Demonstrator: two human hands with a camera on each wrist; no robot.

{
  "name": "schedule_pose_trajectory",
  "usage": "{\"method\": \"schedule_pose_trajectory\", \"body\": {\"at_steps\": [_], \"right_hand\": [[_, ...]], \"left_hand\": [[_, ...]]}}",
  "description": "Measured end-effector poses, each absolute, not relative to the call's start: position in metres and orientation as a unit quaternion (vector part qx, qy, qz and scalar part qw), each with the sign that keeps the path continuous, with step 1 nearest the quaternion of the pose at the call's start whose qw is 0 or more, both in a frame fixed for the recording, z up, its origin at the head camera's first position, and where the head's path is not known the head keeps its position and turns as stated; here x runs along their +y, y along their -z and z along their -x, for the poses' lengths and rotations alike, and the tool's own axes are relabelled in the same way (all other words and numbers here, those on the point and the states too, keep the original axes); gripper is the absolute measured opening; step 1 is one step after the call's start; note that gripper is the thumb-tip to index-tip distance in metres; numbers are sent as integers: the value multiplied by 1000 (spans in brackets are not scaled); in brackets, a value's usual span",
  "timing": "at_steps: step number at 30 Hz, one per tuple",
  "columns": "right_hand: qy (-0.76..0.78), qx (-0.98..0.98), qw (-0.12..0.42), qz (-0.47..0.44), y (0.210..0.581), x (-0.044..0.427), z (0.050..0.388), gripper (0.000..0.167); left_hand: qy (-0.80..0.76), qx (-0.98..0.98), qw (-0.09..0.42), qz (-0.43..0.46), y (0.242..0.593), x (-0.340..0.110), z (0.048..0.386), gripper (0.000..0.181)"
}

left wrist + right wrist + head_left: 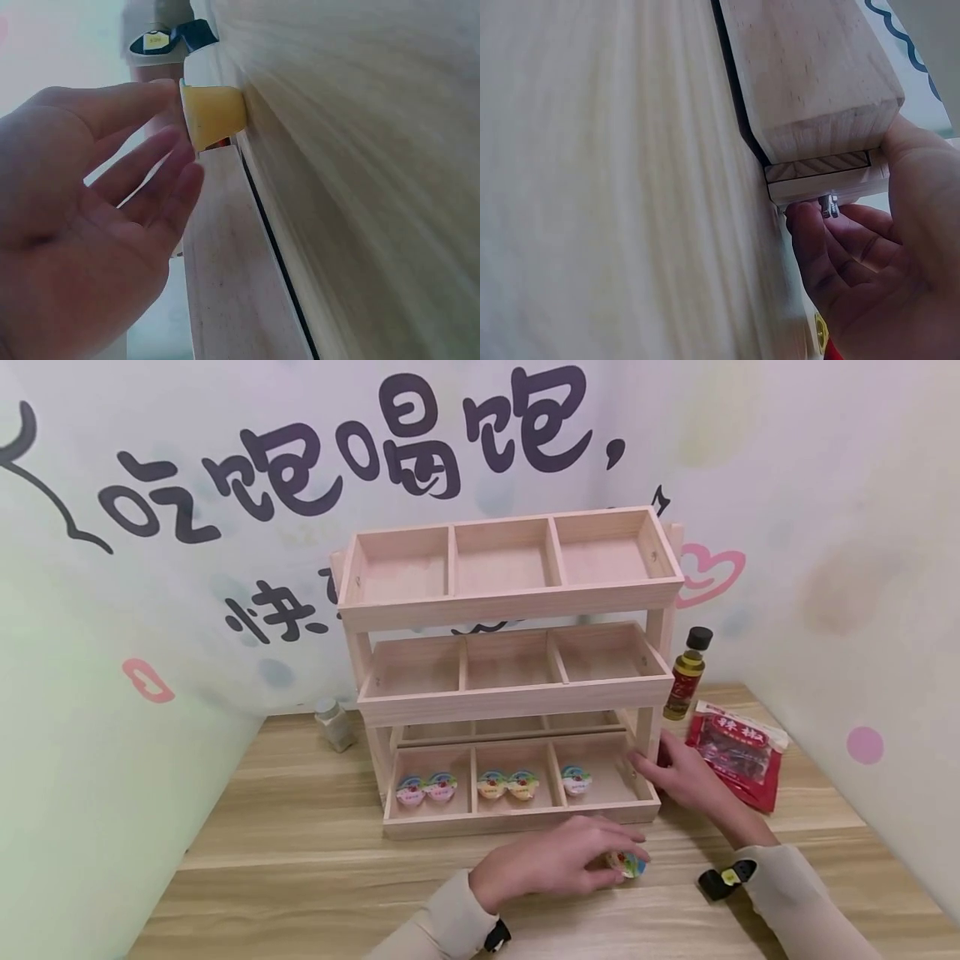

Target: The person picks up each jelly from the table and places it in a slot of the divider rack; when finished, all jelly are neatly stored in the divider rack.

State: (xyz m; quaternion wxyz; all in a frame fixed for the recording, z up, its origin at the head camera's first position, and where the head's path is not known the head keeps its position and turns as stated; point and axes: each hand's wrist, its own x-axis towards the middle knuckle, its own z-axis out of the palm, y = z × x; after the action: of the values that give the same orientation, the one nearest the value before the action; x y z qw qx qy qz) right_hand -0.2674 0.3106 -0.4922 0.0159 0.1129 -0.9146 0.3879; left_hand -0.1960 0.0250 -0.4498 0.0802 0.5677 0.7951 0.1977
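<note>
A three-tier wooden rack (pixel 510 605) stands on the table, each tier split into three compartments. Small jelly cups (pixel 507 784) sit in the bottom tier: two in the left compartment, two in the middle, one in the right. In front of the rack, my left hand (pixel 562 857) reaches beside a jelly cup (pixel 630 865), its fingers loosely bent. The left wrist view shows a yellow cup (pixel 216 112) by the fingertips and a paler one behind it; firm contact is unclear. My right hand (pixel 686 777) grips the rack's lower right end, near a metal bolt (pixel 829 205).
A dark-capped oil bottle (pixel 686 675) and a red packet of dried chillies (pixel 738 755) are right of the rack. A small jar (pixel 333 725) stands to its left. Printed walls enclose the wooden table (pixel 300 893) behind and on both sides.
</note>
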Motion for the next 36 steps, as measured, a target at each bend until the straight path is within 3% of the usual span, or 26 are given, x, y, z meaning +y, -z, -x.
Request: {"method": "schedule_pose_trajectory", "body": {"at_steps": [7,16,36], "right_hand": [[-384,-918,12,-103,493,310,268,80],[-382,-919,16,-101,494,310,269,77],[-384,-918,13,-99,492,310,267,79]], "left_hand": [[-192,801,59,-565,453,25,197,38],[-223,800,96,-549,455,23,200,43],[-255,795,129,-535,465,25,200,48]]}}
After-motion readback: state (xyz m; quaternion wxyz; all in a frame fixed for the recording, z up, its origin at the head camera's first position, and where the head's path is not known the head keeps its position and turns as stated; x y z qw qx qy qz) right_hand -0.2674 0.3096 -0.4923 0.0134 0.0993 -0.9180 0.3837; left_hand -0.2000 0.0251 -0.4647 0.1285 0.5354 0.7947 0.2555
